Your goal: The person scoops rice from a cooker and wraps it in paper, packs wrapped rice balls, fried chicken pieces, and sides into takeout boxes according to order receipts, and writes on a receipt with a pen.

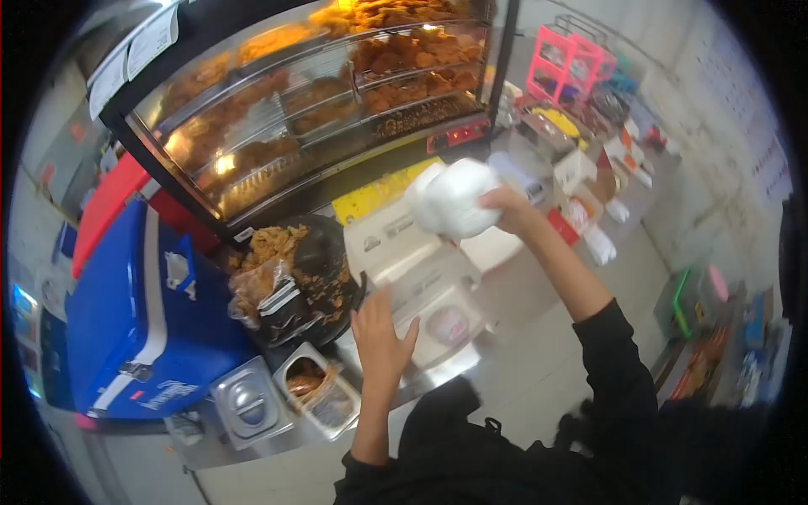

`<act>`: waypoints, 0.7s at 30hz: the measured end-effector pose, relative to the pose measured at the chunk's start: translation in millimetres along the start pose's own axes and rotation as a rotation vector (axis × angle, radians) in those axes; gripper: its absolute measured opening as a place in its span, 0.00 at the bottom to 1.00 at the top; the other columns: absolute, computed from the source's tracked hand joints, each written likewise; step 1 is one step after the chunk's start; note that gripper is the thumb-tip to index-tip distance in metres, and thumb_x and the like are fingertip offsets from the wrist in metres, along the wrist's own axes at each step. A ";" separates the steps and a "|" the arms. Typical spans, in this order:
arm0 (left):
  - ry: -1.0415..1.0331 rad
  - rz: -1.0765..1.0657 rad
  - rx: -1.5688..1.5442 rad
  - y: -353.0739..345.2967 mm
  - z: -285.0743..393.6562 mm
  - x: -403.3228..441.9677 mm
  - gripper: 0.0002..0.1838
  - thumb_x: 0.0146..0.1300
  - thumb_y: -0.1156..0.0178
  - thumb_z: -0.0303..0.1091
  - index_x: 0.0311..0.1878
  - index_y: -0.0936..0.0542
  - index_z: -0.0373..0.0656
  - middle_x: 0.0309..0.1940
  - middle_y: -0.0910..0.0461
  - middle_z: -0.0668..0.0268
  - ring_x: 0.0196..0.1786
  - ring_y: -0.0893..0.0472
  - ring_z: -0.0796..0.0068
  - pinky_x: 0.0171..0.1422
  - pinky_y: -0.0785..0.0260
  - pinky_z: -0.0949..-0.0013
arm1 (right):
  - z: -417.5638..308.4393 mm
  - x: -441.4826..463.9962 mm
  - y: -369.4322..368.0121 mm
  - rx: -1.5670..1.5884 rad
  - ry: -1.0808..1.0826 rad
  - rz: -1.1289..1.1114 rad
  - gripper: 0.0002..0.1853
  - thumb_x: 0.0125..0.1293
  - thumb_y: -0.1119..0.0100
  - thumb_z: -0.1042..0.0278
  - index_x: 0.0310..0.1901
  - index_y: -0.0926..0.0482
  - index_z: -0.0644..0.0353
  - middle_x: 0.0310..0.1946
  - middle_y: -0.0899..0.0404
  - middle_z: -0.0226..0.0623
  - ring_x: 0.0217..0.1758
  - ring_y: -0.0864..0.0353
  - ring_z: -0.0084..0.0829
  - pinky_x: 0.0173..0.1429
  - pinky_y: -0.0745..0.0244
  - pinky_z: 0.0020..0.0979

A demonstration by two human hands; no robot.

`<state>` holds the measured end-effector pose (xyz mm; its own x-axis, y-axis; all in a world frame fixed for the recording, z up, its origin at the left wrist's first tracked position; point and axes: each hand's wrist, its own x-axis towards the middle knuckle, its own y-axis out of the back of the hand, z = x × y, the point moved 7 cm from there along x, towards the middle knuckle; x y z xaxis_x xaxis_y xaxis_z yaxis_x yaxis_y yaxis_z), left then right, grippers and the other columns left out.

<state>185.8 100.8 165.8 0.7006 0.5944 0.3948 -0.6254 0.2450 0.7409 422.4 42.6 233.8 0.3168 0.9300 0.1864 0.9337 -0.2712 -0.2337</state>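
At 1 o'clock, white bundle [459, 198] is up off pale cartons [417, 282], pinched at its R edge by R hand [507, 208], bulk toward 9 o'clock of grip; L hand [383, 337], approx 6–7 o'clock, fingers spread, nothing held; round pinkish item [448, 326] already w/ cartons, 5 o'clock.

Two hands [381, 337]; one blue cooler [151, 320]; one display cabinet [311, 101]
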 end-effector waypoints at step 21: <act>0.633 0.158 -1.253 -159.7 -122.0 -44.2 0.45 0.62 0.65 0.69 0.71 0.52 0.42 0.72 0.52 0.61 0.74 0.52 0.66 0.75 0.63 0.63 | 69.7 -16.1 72.1 -0.791 -0.278 -0.903 0.34 0.41 0.34 0.63 0.53 0.33 0.66 0.48 0.30 0.51 0.54 0.30 0.46 0.57 0.34 0.38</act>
<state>212.8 128.8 -36.2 0.5339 0.8358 -0.1279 -0.8029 0.4537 -0.3867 472.9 25.4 147.5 -0.4509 0.8567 -0.2506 0.6740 0.5109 0.5336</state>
